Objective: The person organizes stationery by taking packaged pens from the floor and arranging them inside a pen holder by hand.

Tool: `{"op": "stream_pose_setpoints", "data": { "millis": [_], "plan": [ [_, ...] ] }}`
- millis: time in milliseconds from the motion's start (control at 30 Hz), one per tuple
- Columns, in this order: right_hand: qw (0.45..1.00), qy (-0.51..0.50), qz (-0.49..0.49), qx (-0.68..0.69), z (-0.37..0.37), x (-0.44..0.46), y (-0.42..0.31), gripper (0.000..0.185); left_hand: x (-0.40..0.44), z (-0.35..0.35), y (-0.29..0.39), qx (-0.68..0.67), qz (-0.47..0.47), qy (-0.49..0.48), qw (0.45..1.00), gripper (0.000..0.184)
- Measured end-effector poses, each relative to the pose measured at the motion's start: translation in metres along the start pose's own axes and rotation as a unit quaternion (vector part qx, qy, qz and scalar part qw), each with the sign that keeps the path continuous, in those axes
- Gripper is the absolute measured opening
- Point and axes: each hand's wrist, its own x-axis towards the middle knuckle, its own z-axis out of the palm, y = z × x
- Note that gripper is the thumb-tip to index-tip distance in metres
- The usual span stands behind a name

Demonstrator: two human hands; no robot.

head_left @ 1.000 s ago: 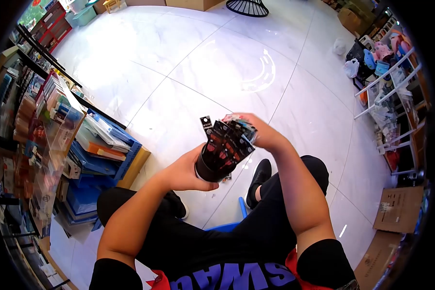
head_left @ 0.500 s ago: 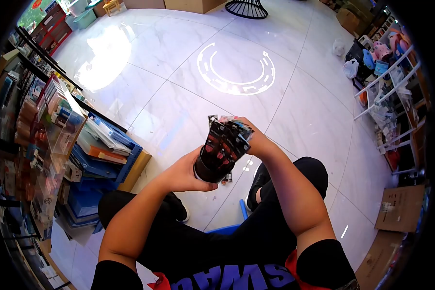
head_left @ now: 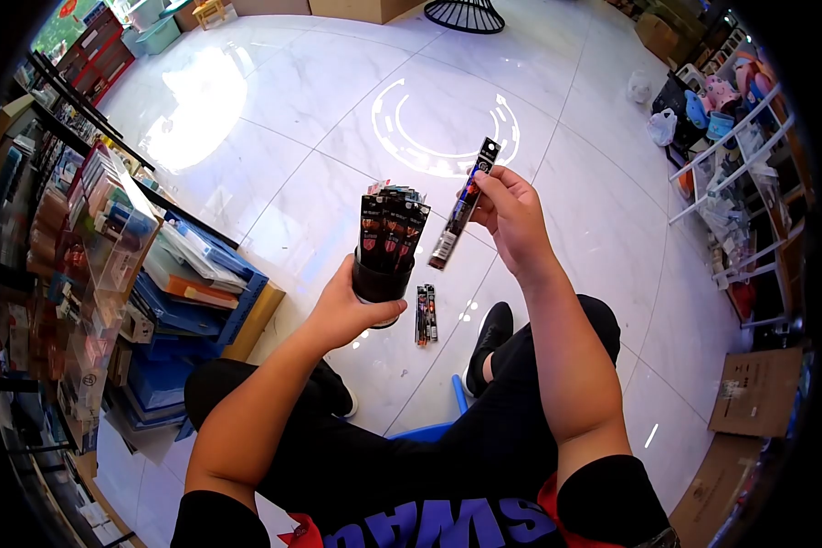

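Note:
A dark cylindrical cup (head_left: 381, 281) is in my left hand (head_left: 349, 310), whose fingers wrap round its lower part. Several slim black packets (head_left: 393, 224) with small red and orange prints stand upright in the cup. To the right of it, my right hand (head_left: 513, 215) pinches one slim black packet (head_left: 459, 215) with a barcode at its lower end, tilted and apart from the cup. Below, on the floor between my feet, lie more slim packets (head_left: 426, 315) side by side.
A shelf with blue trays and folders (head_left: 178, 301) stands at the left. White racks (head_left: 749, 169) with mixed goods and cardboard boxes (head_left: 753, 395) are on the right. Part of a blue stool (head_left: 425, 429) shows beneath me. A black wire stand (head_left: 466, 14) is at the top.
My right hand has left the bundle at the cup and moved right, now with a single packet. The cup has turned more upright, and the packets on the floor have come into fuller view.

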Motion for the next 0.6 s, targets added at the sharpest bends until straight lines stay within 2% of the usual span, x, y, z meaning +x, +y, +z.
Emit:
{"op": "stream_pose_setpoints", "data": {
  "millis": [67,200,233,267,333,400,600],
  "plan": [
    [0.999,-0.019,-0.018,0.032,0.008,-0.005,0.000,0.013,0.000,0.000,-0.002,0.038,-0.029,0.017,0.999,0.074],
    [0.991,-0.057,-0.107,-0.063,0.013,-0.011,0.011,0.012,0.003,0.002,-0.012,0.067,-0.027,0.033,0.997,0.071],
    [0.990,-0.064,-0.117,-0.051,0.021,-0.017,0.012,0.011,0.002,0.003,-0.012,0.067,-0.028,0.034,0.997,0.071],
    [0.982,-0.072,-0.117,-0.129,0.018,-0.016,0.020,0.009,0.002,0.004,-0.012,0.068,-0.029,0.035,0.997,0.071],
    [0.926,-0.058,-0.245,-0.282,0.033,-0.027,0.019,0.012,0.002,0.005,-0.009,0.062,-0.030,0.035,0.997,0.070],
    [0.887,-0.066,-0.245,-0.386,0.033,-0.030,0.027,0.023,0.002,0.006,-0.006,0.047,-0.030,0.032,0.998,0.069],
    [0.877,-0.017,-0.263,-0.402,0.051,-0.038,0.029,0.023,0.002,0.004,0.005,0.057,-0.039,0.041,0.997,0.073]
  ]
}}
